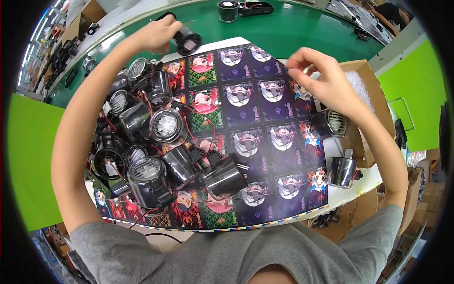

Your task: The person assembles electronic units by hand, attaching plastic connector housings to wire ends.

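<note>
At the far left of the table, my left hand [160,34] is closed around a black fan housing [188,43]. Its round open end faces me, with something pale inside. My right hand [317,73] hovers over the far right part of a printed sheet [257,113], fingers curled and tips close together; anything between them is too small to make out. Left of the sheet's middle lies a heap of black fan housings [135,118] with silver grilles and thin red wires. Under my right wrist is another housing [328,124], and one more [341,172] stands nearer me.
A cardboard box [384,92] with clear bubble wrap [358,87] stands at the right. On the green tabletop [302,26], at the back, are a clear round cup-like part [228,11] and a black device [256,8]. Bright green panels [33,161] flank both sides.
</note>
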Action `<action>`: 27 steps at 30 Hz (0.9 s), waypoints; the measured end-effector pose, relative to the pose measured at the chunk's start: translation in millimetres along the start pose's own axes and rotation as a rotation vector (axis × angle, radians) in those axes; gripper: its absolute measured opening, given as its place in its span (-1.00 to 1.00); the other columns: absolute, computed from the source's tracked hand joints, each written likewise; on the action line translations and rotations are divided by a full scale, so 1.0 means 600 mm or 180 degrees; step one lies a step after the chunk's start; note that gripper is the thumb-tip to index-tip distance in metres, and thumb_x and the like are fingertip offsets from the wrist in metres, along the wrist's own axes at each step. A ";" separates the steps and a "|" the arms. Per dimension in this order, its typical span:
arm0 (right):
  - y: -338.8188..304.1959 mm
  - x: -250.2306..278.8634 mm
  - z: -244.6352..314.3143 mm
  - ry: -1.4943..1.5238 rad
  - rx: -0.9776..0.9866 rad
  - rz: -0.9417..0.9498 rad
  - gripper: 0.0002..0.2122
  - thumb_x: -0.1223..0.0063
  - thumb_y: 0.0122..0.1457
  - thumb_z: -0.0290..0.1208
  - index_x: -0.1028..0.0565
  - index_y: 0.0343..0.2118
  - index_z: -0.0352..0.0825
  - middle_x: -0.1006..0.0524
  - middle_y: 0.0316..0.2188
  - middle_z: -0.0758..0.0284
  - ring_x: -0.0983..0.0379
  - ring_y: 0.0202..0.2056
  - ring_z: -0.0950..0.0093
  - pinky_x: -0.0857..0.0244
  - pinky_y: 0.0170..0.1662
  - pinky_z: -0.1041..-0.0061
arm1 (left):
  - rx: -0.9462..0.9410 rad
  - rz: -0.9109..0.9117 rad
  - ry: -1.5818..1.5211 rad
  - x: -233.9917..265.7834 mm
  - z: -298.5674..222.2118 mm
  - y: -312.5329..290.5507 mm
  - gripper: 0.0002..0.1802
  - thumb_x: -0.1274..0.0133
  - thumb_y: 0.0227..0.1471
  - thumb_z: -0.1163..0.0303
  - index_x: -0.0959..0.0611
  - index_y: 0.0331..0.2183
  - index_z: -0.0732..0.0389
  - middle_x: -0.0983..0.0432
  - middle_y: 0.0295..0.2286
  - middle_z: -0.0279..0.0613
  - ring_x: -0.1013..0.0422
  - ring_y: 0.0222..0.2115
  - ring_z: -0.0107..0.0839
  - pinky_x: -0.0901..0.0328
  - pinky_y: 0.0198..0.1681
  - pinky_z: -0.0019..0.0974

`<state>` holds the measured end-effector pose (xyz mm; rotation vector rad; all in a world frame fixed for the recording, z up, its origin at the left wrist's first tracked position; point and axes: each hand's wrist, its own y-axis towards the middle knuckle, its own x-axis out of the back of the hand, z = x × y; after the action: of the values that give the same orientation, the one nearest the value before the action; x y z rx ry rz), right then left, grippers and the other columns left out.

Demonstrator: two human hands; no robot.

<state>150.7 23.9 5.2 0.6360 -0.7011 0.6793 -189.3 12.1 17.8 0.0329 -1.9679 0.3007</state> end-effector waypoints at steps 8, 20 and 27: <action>-0.028 0.042 0.015 -0.0225 -0.0356 0.0242 -0.92 0.04 -0.04 -0.53 -0.37 -0.46 -0.40 -0.40 -0.51 0.33 -0.37 -0.51 0.55 -0.24 -0.46 0.61 | -0.0266 -0.0476 0.1184 0.063 0.013 -0.089 -0.27 0.23 -0.07 -0.16 -0.32 -0.05 0.24 -0.35 -0.18 0.12 -0.30 -0.15 -0.10 -0.17 -0.08 -0.27; -0.149 0.147 -0.084 -0.0505 -0.1835 0.0438 -0.91 0.00 -0.11 -0.57 -0.37 -0.51 -0.43 -0.35 -0.65 0.42 -0.25 -0.66 0.69 -0.12 -0.63 0.71 | -0.0620 -0.0427 0.0240 -0.016 0.047 -0.166 -0.31 0.00 -0.13 -0.05 -0.31 -0.04 0.18 -0.15 -0.13 0.05 -0.19 -0.14 -0.12 -0.11 -0.05 -0.24; -0.173 0.124 -0.097 -0.0317 -0.1787 0.0467 -0.92 0.04 -0.18 -0.72 -0.38 -0.55 -0.46 -0.34 -0.71 0.43 -0.24 -0.70 0.70 -0.11 -0.68 0.71 | -0.0837 -0.0222 0.0838 0.006 0.079 -0.120 -0.53 -0.08 -0.17 0.21 -0.49 -0.18 0.22 -0.42 -0.28 0.02 -0.32 -0.22 -0.12 -0.18 -0.10 -0.24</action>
<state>291.0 26.8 -4.6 0.1016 -0.9889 0.5513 -221.8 -67.7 17.4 -0.1031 -1.7258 -0.0024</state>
